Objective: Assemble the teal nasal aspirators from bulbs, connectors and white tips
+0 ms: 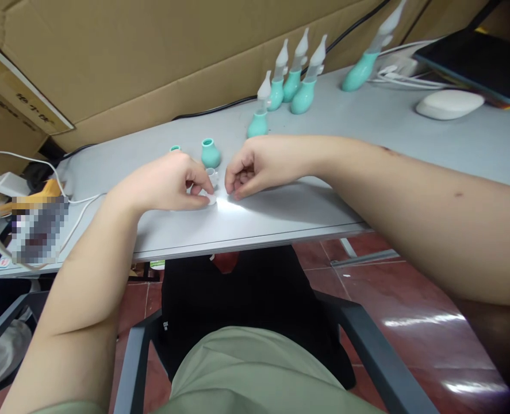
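- From where I stand, the left hand [179, 187] looks pinched on a small white piece [212, 199], over the counter [392, 132] toward its near edge.
- The right hand [255, 174] faces it, fingers curled, just apart from that piece; I can't tell whether its grip closes on anything.
- My worry is a slip: the piece is tiny, barely showing past the fingertips, and could skid off the near edge.
- A careless knuckle might tip the clear cup [211, 173] just beyond the left fingers, or the open green bulb [210, 154] behind it.
- A second bulb [175, 149], mostly hidden behind the left hand, is easily bumped.
- Beyond the right wrist stands a fitted bulb [258, 124]; lifting that wrist could topple it.
- Toward the counter's right end lies a white mouse [449, 104].
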The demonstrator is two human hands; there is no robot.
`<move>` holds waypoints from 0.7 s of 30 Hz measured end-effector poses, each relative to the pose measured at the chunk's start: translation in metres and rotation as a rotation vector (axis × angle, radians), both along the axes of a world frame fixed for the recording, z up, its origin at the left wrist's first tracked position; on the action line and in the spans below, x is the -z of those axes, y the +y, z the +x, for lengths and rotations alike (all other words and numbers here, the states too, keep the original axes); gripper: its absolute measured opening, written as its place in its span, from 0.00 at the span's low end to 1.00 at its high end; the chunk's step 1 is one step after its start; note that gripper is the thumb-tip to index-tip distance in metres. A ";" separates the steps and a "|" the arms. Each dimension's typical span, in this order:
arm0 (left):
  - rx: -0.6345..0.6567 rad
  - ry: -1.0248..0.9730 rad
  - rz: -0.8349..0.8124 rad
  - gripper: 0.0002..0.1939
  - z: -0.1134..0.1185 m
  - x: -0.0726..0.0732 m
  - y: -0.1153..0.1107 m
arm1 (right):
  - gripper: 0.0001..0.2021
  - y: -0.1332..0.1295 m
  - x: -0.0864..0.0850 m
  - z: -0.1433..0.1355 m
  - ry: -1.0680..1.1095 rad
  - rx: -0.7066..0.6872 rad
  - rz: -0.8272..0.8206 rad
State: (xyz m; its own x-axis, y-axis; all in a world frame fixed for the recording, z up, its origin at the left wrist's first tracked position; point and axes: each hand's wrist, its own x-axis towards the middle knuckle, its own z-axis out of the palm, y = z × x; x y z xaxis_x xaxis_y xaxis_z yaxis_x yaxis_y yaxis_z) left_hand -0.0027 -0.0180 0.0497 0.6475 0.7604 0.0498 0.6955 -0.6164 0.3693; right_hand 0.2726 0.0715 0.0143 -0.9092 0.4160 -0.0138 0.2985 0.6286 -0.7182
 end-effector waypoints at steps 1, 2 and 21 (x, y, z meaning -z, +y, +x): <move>-0.002 0.012 0.003 0.07 0.001 0.001 0.000 | 0.02 0.000 0.000 0.000 -0.002 -0.002 0.006; -0.005 0.020 0.006 0.07 0.002 0.002 0.000 | 0.01 0.001 0.001 -0.001 -0.003 -0.001 0.013; -0.125 -0.654 0.673 0.28 -0.006 0.038 0.038 | 0.27 0.066 0.003 0.017 0.819 0.884 0.408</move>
